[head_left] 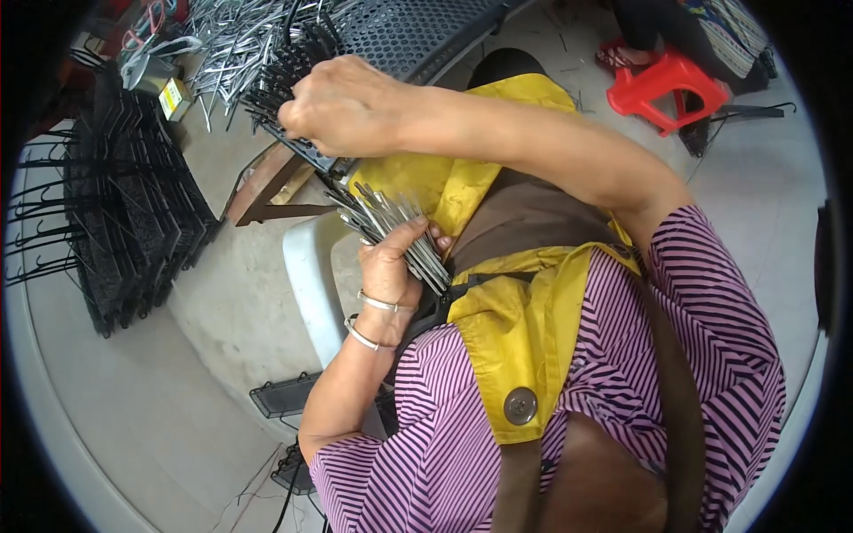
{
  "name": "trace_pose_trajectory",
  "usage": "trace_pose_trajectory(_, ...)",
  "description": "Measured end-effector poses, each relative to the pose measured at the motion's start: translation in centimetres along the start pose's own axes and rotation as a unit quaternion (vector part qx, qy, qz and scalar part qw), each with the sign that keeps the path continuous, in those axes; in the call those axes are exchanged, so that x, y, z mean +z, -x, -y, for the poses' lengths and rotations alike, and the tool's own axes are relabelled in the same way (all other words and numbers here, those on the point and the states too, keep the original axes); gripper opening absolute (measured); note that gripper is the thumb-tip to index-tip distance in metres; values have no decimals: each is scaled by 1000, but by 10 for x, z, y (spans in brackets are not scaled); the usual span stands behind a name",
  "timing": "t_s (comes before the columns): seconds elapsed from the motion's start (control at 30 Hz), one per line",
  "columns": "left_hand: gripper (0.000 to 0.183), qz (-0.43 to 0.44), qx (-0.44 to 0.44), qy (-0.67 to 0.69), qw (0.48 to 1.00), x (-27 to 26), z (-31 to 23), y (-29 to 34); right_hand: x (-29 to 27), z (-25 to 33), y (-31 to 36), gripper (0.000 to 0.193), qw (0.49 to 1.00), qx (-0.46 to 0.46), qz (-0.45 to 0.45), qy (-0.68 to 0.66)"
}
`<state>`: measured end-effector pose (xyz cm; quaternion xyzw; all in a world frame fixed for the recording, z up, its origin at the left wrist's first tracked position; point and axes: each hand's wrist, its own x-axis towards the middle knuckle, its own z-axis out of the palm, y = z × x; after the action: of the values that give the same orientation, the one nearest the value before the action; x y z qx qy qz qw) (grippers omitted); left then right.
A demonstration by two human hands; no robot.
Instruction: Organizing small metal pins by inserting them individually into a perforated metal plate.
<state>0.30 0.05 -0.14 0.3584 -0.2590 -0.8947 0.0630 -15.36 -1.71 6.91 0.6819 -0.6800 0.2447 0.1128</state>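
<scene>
My left hand, with bangles at its wrist, is closed around a bundle of thin metal rods in front of my yellow apron. The rods fan out at their far end. My right arm reaches across to the far left, where my right hand is curled closed over the edge of a black perforated metal panel. Its fingertips face away, so whatever they grip is hidden. Right beside that hand, black wire pieces cluster on the panel's end.
Loose silvery rods lie heaped beyond the panel, near a small yellow box. Black hooked racks are stacked at left. A white plastic chair is beside me. At far right, a red stool stands near another person's leg.
</scene>
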Motion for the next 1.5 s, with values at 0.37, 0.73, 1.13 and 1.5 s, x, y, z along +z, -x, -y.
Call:
trace_pose_trajectory(0.37,13,10,-2,1,1000,-1,0,-1,-20,-3,-15,8,997,-66,35,-14)
trace_pose_trajectory(0.73,11,12,-12,9,1000,-4,0,0,-2,-1,-19,7,994,-97,43,20)
trace_pose_trajectory(1.13,16,21,7,36,999,0,0,0,0,19,113,6,807,294,84,-505)
trace_pose_trajectory(1.5,16,28,23,30,999,-5,3,-1,-11,-7,46,8,893,184,-245,-331)
